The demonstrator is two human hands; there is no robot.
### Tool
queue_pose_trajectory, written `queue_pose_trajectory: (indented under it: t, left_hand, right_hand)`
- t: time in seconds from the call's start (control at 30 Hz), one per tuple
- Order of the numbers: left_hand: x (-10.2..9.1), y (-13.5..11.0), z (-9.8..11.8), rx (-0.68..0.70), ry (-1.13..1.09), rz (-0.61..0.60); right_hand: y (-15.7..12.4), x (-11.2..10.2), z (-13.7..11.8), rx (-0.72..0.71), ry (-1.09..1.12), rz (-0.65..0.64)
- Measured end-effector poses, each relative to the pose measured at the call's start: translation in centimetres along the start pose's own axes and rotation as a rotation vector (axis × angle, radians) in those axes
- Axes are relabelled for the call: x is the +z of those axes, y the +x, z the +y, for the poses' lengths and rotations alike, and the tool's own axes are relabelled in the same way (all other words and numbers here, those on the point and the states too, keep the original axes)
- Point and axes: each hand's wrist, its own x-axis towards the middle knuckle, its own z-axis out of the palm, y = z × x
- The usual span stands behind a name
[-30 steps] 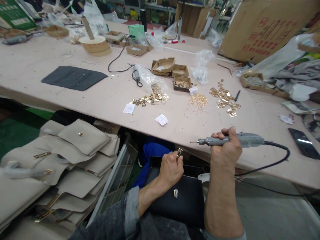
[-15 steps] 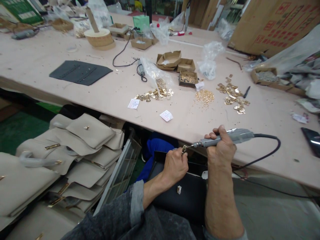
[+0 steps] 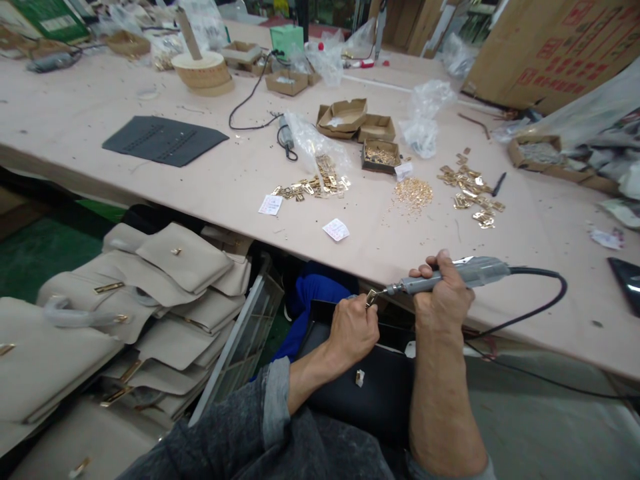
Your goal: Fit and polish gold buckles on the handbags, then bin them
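Note:
My right hand (image 3: 447,291) is wrapped round a grey electric screwdriver (image 3: 477,272) with a black cord. Its thin bit points left and meets, or nearly meets, a small gold metal buckle plate (image 3: 371,298). My left hand (image 3: 354,330) is closed, pinching that plate between thumb and fingers. Below my hands a black leather bag (image 3: 367,403) lies across my lap, with a small gold clasp (image 3: 360,378) partly wrapped in white on its face. Whether the plate is joined to the bag is hidden by my left hand.
Cream bags (image 3: 165,313) are stacked at the left, beside a grey crate (image 3: 235,340). On the table (image 3: 210,200) lie gold plates (image 3: 470,190), tiny screws (image 3: 414,192), small cardboard boxes (image 3: 380,157), a dark sheet (image 3: 165,141) and a second screwdriver (image 3: 286,137).
The view has shifted slightly, so the table's things sit a little further right. My hands, the screwdriver and the buckle plate keep nearly the same pose.

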Motion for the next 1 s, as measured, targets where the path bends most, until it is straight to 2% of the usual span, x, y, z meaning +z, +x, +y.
queue_pose_trajectory:
  t: [0.6,1.0]
  left_hand:
    - [-0.5,-0.1,0.3,-0.020,0.032,-0.009]
    - [-0.6,0.0,0.3,-0.022,0.026,-0.020]
  right_hand:
    - [-0.8,0.1,-0.3,-0.072,-0.025,-0.039]
    - [-1.5,0.3,-0.7,-0.137,-0.010,-0.137]
